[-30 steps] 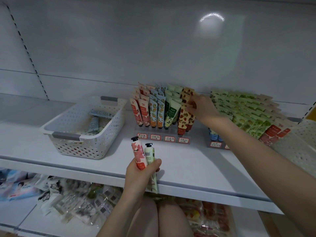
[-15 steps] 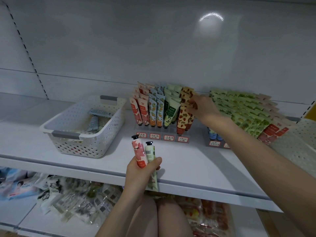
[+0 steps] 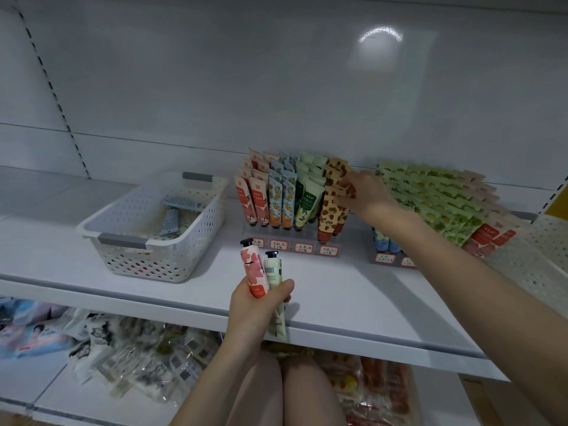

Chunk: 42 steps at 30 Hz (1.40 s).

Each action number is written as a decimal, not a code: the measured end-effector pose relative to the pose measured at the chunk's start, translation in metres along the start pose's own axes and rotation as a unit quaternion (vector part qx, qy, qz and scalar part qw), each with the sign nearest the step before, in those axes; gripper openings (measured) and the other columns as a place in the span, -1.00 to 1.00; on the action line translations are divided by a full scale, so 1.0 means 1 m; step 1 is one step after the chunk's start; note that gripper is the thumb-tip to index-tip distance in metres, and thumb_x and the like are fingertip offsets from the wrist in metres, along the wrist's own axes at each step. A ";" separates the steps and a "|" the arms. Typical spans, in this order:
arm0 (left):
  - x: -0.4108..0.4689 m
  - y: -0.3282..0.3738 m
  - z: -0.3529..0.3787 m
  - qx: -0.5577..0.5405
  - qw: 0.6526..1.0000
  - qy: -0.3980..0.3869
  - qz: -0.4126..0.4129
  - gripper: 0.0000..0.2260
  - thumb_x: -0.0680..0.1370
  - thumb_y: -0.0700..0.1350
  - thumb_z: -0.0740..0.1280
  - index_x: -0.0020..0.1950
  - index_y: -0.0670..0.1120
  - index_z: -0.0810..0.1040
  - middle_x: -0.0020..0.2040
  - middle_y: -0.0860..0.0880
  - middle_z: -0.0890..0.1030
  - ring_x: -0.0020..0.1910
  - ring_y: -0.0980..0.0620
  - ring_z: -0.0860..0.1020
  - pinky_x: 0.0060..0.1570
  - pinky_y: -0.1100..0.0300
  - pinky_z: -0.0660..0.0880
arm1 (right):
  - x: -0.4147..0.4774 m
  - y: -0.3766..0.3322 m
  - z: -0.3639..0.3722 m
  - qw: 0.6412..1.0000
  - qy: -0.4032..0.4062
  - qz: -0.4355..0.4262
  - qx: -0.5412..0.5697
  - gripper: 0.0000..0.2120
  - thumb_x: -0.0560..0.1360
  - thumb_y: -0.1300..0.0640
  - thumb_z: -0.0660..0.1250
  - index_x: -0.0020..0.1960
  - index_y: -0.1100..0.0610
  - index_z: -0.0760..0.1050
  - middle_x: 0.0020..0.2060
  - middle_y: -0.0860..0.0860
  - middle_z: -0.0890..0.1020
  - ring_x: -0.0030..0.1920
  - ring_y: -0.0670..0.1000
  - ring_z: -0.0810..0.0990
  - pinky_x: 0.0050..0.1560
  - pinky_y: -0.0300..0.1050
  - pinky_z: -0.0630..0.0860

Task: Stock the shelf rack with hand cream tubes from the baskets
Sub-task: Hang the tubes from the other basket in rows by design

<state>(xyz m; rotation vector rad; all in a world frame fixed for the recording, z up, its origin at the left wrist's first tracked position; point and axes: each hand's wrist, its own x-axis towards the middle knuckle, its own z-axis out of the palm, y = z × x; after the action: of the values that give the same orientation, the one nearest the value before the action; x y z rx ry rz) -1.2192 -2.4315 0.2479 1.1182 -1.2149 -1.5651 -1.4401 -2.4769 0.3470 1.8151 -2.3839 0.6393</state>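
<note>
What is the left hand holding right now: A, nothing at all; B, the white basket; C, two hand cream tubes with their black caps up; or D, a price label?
C: the left hand grips a pink floral tube and a pale green tube side by side, black caps pointing up, in front of the shelf edge.

No wording is legible: red-bordered tags point(image 3: 278, 244) on the rack point(image 3: 310, 237) front seem handwritten, and the green tube point(image 3: 277, 274) shows a barcode point(image 3: 269, 269).
</note>
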 end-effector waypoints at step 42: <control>0.015 0.023 -0.014 -0.198 0.978 0.069 -0.023 -0.81 0.45 -0.35 0.37 -0.02 -0.12 0.55 -0.15 -0.12 0.63 -0.19 0.00 0.59 -0.22 0.28 0.59 | -0.112 -0.009 0.025 0.843 -0.186 0.047 0.503 -0.75 0.36 0.47 0.38 -0.12 0.14 0.57 -0.12 -0.02 0.67 -0.15 -0.11 0.65 -0.10 -0.30 0.56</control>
<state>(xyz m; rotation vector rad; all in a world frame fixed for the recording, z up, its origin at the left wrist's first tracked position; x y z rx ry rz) -1.2072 -2.4533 0.2665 0.9775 -0.7465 -1.6434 -1.3940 -2.3872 0.2926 2.2991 -2.5834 2.0234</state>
